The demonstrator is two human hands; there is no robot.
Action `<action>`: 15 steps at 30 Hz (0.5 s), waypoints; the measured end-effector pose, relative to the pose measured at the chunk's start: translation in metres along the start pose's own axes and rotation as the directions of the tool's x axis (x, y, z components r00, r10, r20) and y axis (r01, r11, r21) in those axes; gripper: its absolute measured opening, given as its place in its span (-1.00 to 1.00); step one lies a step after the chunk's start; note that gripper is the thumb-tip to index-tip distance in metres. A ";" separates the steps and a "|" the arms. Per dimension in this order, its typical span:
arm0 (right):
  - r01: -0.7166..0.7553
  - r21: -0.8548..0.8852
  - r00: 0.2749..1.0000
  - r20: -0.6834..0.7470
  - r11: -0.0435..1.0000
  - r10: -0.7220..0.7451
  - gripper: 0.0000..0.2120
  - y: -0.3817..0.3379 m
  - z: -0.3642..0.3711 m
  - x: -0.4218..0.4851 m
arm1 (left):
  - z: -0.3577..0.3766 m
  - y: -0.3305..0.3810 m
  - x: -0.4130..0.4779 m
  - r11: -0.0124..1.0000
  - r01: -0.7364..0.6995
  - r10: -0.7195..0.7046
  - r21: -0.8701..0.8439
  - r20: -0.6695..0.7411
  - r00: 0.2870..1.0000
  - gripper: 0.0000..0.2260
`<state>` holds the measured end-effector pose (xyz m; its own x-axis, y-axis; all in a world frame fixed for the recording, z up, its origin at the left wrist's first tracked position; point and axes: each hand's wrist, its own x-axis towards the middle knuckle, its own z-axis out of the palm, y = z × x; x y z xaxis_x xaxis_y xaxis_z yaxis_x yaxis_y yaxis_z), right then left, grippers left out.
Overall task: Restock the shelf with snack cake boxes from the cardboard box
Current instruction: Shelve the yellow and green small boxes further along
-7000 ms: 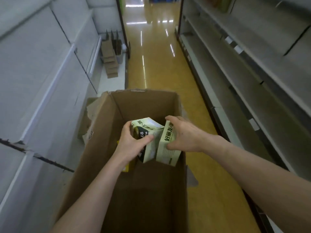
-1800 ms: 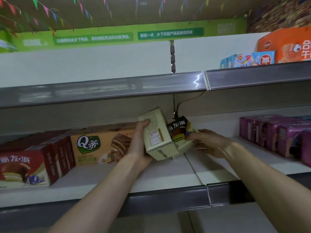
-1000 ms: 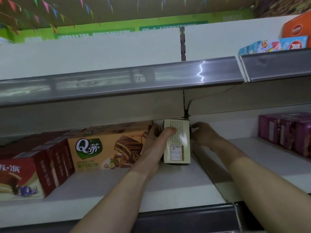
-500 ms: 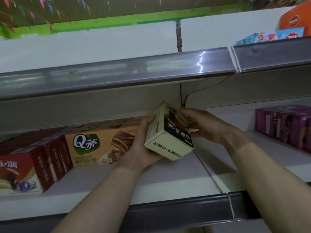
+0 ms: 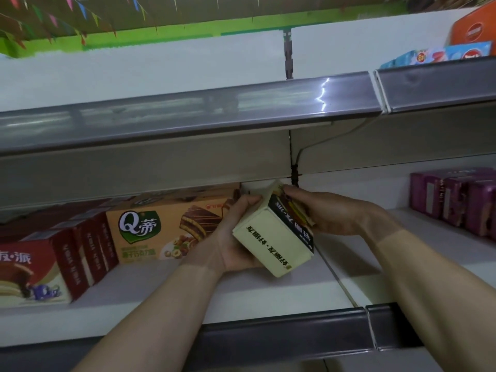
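A cream snack cake box (image 5: 271, 245) is being held tilted above the shelf (image 5: 268, 299), w/ both hands wrapped round it: the left hand (image 5: 236, 237) is gripping its left side and underside, thumb up by the top edge, while the right hand (image 5: 330, 213) is curled over the dark printed face on the right. The box is being carried near the middle of the shelf, just left of the seam between the two shelf panels, not yet set down; its lettering is being shown upside down, so a turn is judged to be needed before it is placed. Room is being left between the orange Q-brand box (image 5: 166, 232) toward the back-left and the purple boxes (image 5: 456, 200) toward the right edge. For a clean placement, the box is best being rotated while clear of the shelf surface, then lowered flat and slid back toward the rear wall, approx. in line w/ the orange box's front, printed face outward. The upper shelf rail (image 5: 188, 114) is hanging low over the gap, so the tilt is best being taken out before the box is pushed in, else a corner may be caught. Red boxes (image 5: 40, 264) are being seen at the shelf's left edge. The cardboard box is not being shown.
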<state>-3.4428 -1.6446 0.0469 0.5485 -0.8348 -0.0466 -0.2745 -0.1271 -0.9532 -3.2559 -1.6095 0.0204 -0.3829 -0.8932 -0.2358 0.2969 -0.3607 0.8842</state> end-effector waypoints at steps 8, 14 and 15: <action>0.255 -0.142 0.893 -0.345 0.956 -0.289 -0.71 -0.010 0.000 -0.004 | 0.014 0.000 0.002 0.999 -0.010 0.008 -0.042 -0.054 0.999 -0.52; 0.227 -0.243 0.970 -0.026 0.943 -0.241 -0.22 -0.013 0.004 -0.011 | 0.011 0.001 0.010 0.993 -0.065 0.051 -0.099 -0.134 0.990 -0.33; 0.220 -0.253 0.968 -0.060 0.942 -0.242 -0.22 -0.013 0.003 -0.010 | 0.012 0.001 0.009 0.991 -0.084 0.068 -0.106 -0.148 0.987 -0.34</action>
<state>-3.4426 -1.6326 0.0587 0.5504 -0.8097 0.2035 -0.3375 -0.4387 -0.8329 -3.2695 -1.6147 0.0243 -0.2278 -0.9455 -0.2327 0.4194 -0.3110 0.8529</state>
